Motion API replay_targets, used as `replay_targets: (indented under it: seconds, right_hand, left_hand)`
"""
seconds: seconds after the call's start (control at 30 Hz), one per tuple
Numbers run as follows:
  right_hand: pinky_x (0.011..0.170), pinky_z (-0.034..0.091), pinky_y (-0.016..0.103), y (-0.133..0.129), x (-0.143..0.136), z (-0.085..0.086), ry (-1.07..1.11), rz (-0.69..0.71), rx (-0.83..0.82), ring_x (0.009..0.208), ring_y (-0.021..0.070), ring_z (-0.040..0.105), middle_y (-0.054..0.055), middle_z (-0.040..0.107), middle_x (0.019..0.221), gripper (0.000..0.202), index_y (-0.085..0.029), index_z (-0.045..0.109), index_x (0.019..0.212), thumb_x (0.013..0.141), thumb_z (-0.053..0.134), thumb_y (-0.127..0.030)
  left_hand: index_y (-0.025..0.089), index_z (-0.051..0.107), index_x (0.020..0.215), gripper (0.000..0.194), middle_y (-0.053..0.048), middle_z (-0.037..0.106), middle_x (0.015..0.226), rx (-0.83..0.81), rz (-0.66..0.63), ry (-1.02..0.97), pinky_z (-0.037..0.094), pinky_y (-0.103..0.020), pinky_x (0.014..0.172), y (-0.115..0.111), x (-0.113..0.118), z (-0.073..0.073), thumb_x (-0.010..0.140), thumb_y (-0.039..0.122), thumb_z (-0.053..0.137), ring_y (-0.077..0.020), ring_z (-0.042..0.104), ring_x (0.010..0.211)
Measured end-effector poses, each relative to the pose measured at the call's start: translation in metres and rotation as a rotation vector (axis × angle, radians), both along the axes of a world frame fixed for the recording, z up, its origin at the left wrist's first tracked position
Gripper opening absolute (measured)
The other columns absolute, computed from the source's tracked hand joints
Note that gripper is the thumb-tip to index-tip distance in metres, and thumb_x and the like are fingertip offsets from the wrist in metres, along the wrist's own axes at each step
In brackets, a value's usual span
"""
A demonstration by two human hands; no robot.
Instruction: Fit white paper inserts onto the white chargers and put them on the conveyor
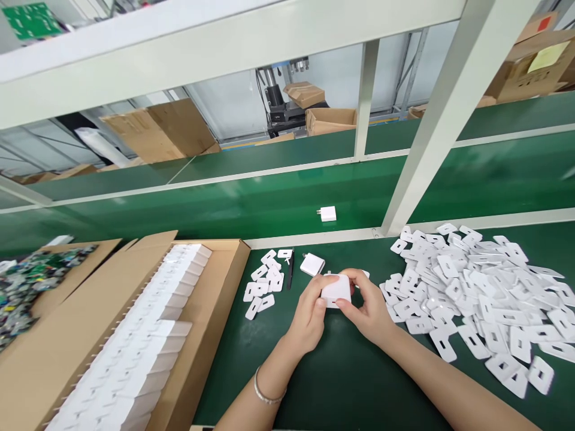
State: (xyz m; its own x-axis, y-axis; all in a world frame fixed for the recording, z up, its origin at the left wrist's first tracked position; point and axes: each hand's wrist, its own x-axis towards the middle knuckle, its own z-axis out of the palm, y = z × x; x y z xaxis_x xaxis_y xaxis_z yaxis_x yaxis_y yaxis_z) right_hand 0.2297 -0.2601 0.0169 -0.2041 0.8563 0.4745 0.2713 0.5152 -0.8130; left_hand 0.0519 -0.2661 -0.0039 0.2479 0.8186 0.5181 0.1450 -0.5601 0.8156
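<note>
A white charger housing [336, 289] with metal prongs at its far side is held between my two hands above the green bench. My left hand [309, 311] grips its left side, thumb and fingers closed on it. From the right, my right hand [368, 308] pinches the same charger housing with thumb and index finger. Just beyond my left hand lies another white charger [312, 264]. Part of a small white piece [365, 274] shows behind my right hand. Black tweezers [290, 269] rest beside a small group of white slotted plates [265, 281].
A large heap of white slotted plates [476, 293] spreads over the right side. On the left, a cardboard box [220, 323] holds rows of white chargers [135, 359], beside a pile of circuit boards [40, 284]. One charger [327, 214] lies on the green belt behind the frame post [431, 137].
</note>
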Motion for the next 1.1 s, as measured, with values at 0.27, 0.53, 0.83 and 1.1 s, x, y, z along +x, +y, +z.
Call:
replay_targets:
  seconds: [0.27, 0.53, 0.83, 1.1]
  right_hand:
    - [0.073, 0.053, 0.033, 0.002, 0.001, -0.003, -0.051, 0.032, 0.099, 0.082, 0.0192, 0.061, 0.004, 0.066, 0.098, 0.034, -0.024, 0.057, 0.123, 0.108, 0.049, -0.053]
    - [0.079, 0.057, 0.038, 0.008, 0.005, -0.004, -0.112, -0.052, 0.275, 0.097, 0.0249, 0.066, 0.009, 0.066, 0.114, 0.039, -0.025, 0.049, 0.138, 0.108, 0.051, -0.05]
    - [0.092, 0.054, 0.048, 0.014, 0.001, -0.007, -0.429, -0.008, 0.443, 0.109, 0.03, 0.063, 0.012, 0.064, 0.125, 0.055, -0.026, 0.045, 0.143, 0.092, 0.064, -0.021]
    - [0.054, 0.046, 0.035, 0.026, 0.004, -0.017, -0.625, -0.346, -0.062, 0.083, 0.0281, 0.068, 0.015, 0.063, 0.114, 0.044, -0.016, 0.053, 0.131, 0.104, 0.043, -0.048]
  left_hand:
    - [0.029, 0.066, 0.13, 0.034, -0.005, 0.061, 0.099, 0.028, 0.001, -0.066, 0.047, -0.032, 0.077, 0.004, -0.003, -0.001, 0.11, 0.048, 0.045, -0.0189, 0.056, 0.084]
    - [0.029, 0.041, 0.152, 0.063, -0.011, 0.064, 0.127, -0.418, -0.226, -0.428, 0.05, -0.043, 0.096, 0.008, -0.001, 0.002, 0.108, 0.068, 0.02, -0.0253, 0.063, 0.104]
    - [0.025, 0.043, 0.129, 0.051, -0.008, 0.055, 0.122, -0.26, 0.042, -0.168, 0.053, -0.037, 0.094, 0.021, 0.003, -0.001, 0.09, 0.035, 0.074, -0.021, 0.061, 0.109]
    - [0.024, 0.046, 0.119, 0.047, -0.002, 0.061, 0.102, -0.123, 0.518, -0.245, 0.053, -0.032, 0.083, 0.034, -0.063, 0.046, 0.083, 0.035, 0.076, -0.0168, 0.066, 0.089]
